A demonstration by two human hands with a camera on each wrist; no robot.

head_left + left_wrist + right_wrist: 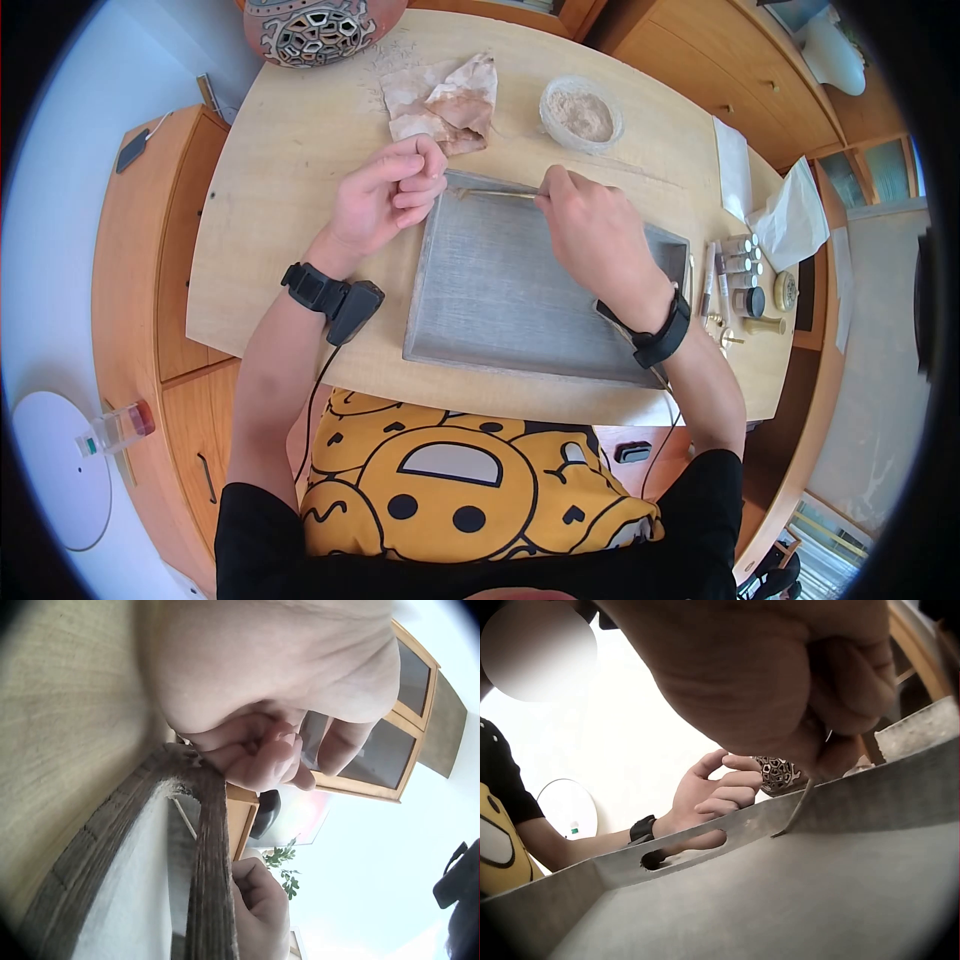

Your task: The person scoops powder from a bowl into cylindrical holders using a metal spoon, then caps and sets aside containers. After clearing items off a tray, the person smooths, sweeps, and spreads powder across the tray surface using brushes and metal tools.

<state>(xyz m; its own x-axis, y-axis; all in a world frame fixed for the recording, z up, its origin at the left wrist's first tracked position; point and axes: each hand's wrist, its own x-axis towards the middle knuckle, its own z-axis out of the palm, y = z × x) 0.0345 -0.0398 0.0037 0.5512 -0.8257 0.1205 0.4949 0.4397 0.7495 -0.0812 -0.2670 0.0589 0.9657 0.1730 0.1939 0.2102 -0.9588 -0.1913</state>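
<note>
My right hand (600,230) grips a thin brass-coloured rod-like tool (495,193) above the grey wooden tray (520,290). The tool points left, its tip by the tray's far left corner; in the right wrist view, that slim, slightly flattened tip (778,833) is low over the tray floor. Just outside this corner is my left hand (385,195), fingers loosely curled, with nothing visible in them. From the left wrist, its fingers (259,761) overlap the tray's dark corner. An oblong handle slot (686,850) pierces one tray wall.
Beyond the tray lie a stained crumpled cloth (440,105) and a glass bowl (580,115) of pale powder. A pierced pot (320,35) stands far left. At right are several small jars (742,265), small brass pieces (765,325) and white paper (792,215).
</note>
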